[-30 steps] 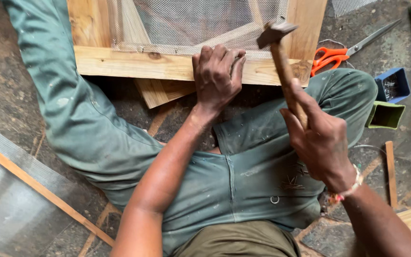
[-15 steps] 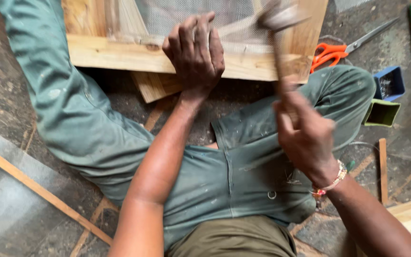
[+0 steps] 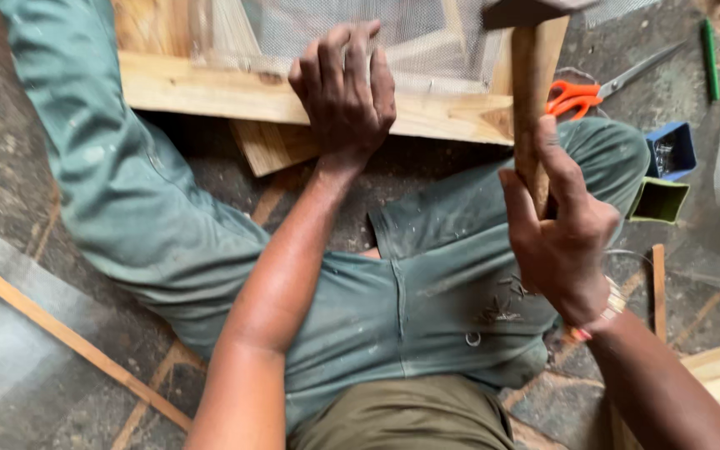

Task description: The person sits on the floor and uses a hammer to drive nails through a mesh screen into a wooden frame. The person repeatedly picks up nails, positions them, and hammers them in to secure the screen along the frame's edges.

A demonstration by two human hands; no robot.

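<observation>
From the head camera, looking down: past the right hand (image 3: pixel 564 250), to its right, sit two small open boxes on the floor. The blue box (image 3: pixel 671 150) is square, and some small grey bits lie in it, too tiny to tell what they are. The green box (image 3: pixel 658 200) touches it, just below, tipped on its side; what is in it cannot be seen.

The right hand is closed tight around the wooden handle of a hammer (image 3: pixel 531 108). The thumb lies up along the handle and the other fingers wrap round it. The hammer stands almost upright, and its dark head is at the very top edge of the picture, over the corner of the wooden frame (image 3: pixel 235 92).

The left hand (image 3: pixel 345 87) lies flat on the near bar of the wooden frame, fingers a little spread and pointing away from the person. It presses down and holds nothing. The fingertips reach onto the grey mesh (image 3: pixel 335 29) stretched over the frame. A loose wooden board (image 3: pixel 268 146) pokes out from under the frame, just left of this hand's wrist.

The frame rests across the person's legs, in green trousers (image 3: pixel 127 200), just above both hands.

Beyond the hammer, to the right, lie scissors with orange handles (image 3: pixel 577 96). Farther right, near the top edge, is a green pen (image 3: pixel 711 50). Far to the left of the left arm, a thin wooden strip (image 3: pixel 60 333) lies slanted on the floor.
</observation>
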